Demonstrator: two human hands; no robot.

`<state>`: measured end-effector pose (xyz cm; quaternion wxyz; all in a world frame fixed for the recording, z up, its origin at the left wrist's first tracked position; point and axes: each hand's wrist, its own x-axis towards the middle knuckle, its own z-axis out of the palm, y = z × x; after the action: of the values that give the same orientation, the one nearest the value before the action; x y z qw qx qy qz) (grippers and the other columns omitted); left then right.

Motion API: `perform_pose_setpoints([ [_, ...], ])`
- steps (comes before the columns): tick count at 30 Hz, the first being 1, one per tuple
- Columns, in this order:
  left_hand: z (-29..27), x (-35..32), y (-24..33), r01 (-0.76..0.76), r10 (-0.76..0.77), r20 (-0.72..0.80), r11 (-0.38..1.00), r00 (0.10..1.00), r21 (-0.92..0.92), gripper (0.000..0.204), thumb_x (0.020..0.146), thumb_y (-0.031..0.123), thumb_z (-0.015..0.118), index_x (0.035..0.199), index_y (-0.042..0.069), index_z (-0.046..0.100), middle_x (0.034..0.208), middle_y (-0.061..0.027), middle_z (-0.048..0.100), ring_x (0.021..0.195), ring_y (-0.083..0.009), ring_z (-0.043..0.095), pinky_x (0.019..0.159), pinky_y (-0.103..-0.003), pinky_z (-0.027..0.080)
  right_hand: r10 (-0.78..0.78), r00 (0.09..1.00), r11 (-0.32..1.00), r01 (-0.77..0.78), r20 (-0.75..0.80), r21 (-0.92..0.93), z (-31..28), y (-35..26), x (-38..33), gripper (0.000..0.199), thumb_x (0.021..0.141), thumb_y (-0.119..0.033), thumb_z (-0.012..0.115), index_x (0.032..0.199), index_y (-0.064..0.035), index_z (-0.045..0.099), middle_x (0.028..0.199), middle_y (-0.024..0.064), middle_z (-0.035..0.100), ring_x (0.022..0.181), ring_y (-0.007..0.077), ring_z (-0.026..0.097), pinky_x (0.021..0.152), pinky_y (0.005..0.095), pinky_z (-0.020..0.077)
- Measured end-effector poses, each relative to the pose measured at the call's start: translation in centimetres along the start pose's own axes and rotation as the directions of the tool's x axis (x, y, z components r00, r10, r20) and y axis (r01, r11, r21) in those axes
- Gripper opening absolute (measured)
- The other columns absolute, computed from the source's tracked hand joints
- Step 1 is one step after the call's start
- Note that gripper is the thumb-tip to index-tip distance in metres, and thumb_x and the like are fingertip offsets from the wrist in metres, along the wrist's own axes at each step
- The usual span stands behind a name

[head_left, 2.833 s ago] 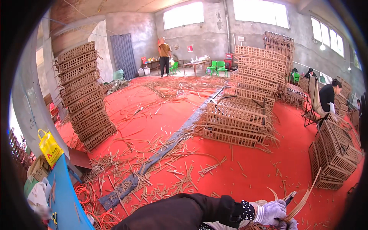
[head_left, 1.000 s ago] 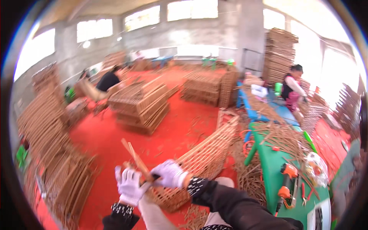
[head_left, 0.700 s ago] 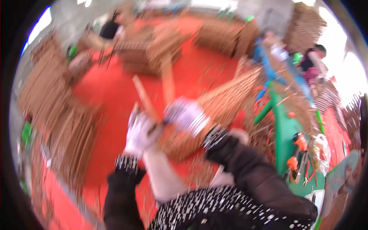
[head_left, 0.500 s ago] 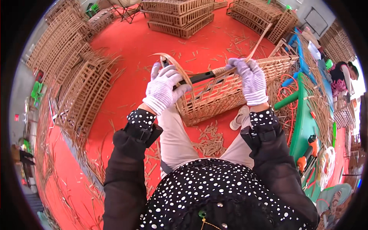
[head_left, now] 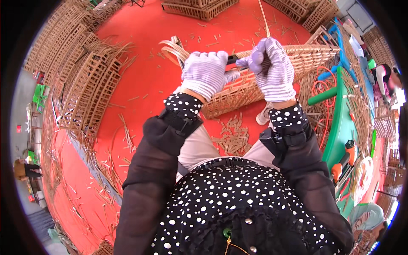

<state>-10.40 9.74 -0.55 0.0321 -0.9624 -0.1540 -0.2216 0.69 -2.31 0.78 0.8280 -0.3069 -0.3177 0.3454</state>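
Note:
A woven rattan basket [head_left: 238, 95] lies tilted in front of my legs. A black bar [head_left: 232, 59] runs along its upper edge, partly wound with light strip. My left hand [head_left: 206, 74], in a white-and-purple striped glove, is closed over this bar, thumb stretched toward the right. Beside it, my right hand [head_left: 273, 70], gloved alike, has its fingers curled in a pinch at a rattan strip [head_left: 264, 19], which rises away from the basket. Past my left hand, loops of pale strip [head_left: 174, 51] stick out at the bar's far end.
Woven frames [head_left: 91, 91] stand stacked at the left, with more crates [head_left: 199, 9] at the back. Cut scraps [head_left: 233, 136] litter the red floor. On the right, a green table [head_left: 335, 127] bears strips and an orange-handled tool [head_left: 338, 170]. Another person [head_left: 382, 80] is at the far right.
My left hand has moved right along the bar and closed over it, nearer my right hand. The strip at my right hand now points more steeply upward, and the loops at the left bunch together.

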Motion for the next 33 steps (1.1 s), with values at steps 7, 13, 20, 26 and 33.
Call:
perform_pose_setpoints([
  [7,0.6,0.0,-3.9,-0.108,0.108,-0.005,0.994,0.994,0.018,0.046,0.074,0.056,0.06,0.089,0.012,0.062,0.067,-0.0096,0.063,0.059,-0.0269,0.062,0.053,-0.038,0.049,0.1,0.995,0.989,-0.099,-0.002,-0.107,2.6,0.5,1.2,0.032,0.092,-0.031,0.047,0.094,0.0008,0.052,0.06,0.0008,0.047,0.05,0.0138,0.045,0.061,0.0338,0.0508],
  [13,-1.6,0.5,-2.9,-0.086,0.086,-0.008,0.996,0.996,0.026,0.045,0.079,0.054,0.054,0.074,0.01,0.06,0.054,-0.0111,0.059,0.05,-0.0286,0.06,0.049,-0.041,0.048,0.117,0.993,0.992,-0.117,0.003,-0.049,3.6,0.3,4.1,0.026,0.092,-0.028,0.046,0.081,-0.0054,0.053,0.057,0.0012,0.045,0.051,0.016,0.047,0.058,0.0342,0.0499],
  [20,-2.2,-0.5,-1.8,-0.05,0.051,0.01,0.997,0.999,-0.051,0.046,0.079,0.053,0.052,0.073,0.008,0.06,0.054,-0.0125,0.058,0.048,-0.0289,0.059,0.047,-0.042,0.046,0.155,0.987,0.981,-0.15,0.031,-0.125,4.8,0.7,3.9,0.024,0.09,-0.025,0.048,0.074,-0.0072,0.051,0.06,0.0025,0.049,0.052,0.0156,0.046,0.052,0.0299,0.0427],
  [26,-1.0,3.3,-4.6,0.008,-0.007,0.029,0.999,1.0,-0.033,0.045,0.081,0.05,0.052,0.068,0.008,0.06,0.058,-0.0117,0.061,0.055,-0.0292,0.061,0.052,-0.041,0.047,-0.157,0.984,0.875,0.102,-0.079,-0.474,4.4,-0.3,4.1,0.028,0.092,-0.029,0.048,0.094,-0.0028,0.058,0.079,0.0051,0.061,0.072,0.015,0.058,0.063,0.0269,0.0467],
  [33,2.4,11.4,-9.0,0.043,-0.053,0.112,0.995,0.992,0.094,0.049,0.085,0.056,0.042,0.082,0.009,0.059,0.079,-0.0136,0.064,0.077,-0.0308,0.061,0.072,-0.04,0.047,0.519,0.847,0.803,-0.53,-0.117,-0.272,-18.6,8.1,-1.0,0.031,0.089,-0.031,0.044,0.097,-0.0039,0.057,0.091,0.0132,0.063,0.085,0.0254,0.061,0.078,0.0406,0.0494],
])
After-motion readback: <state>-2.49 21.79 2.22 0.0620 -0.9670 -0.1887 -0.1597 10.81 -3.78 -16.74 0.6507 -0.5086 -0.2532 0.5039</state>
